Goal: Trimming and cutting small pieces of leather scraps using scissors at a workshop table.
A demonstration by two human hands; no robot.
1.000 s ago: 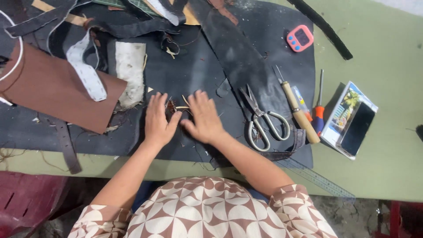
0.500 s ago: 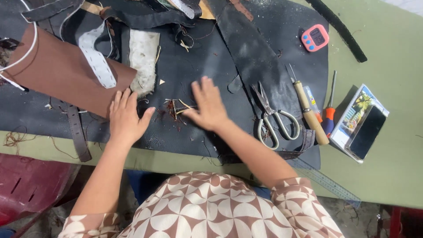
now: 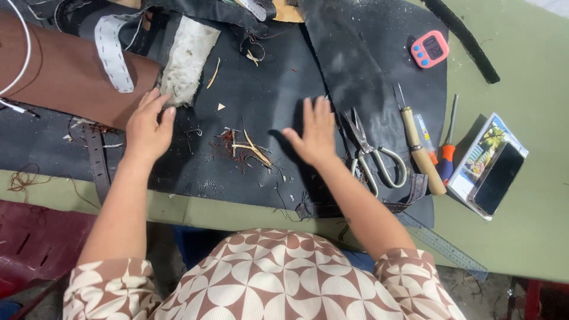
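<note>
My left hand (image 3: pixel 148 125) lies flat with fingers spread on the black leather sheet (image 3: pixel 261 95), its fingertips at the lower edge of a pale fuzzy patch (image 3: pixel 191 58) and next to a brown leather piece (image 3: pixel 65 77). My right hand (image 3: pixel 314 131) hovers open over the black sheet, palm down, fingers apart. Between the two hands lies a small heap of thread and leather scraps (image 3: pixel 246 151). Neither hand holds anything. A pair of metal scissors (image 3: pixel 370 155) lies just to the right of my right hand.
A wooden-handled awl (image 3: pixel 418 148), an orange-handled screwdriver (image 3: pixel 447 148), a pink timer (image 3: pixel 430 48) and a black strap (image 3: pixel 465 38) sit to the right. A phone on a booklet (image 3: pixel 495 172) rests on the green table. A metal ruler (image 3: pixel 441 243) lies at the front edge.
Both hands moved apart from the scrap heap: the left hand slid left and up towards the pale patch, the right hand lifted to the right. The view shifted.
</note>
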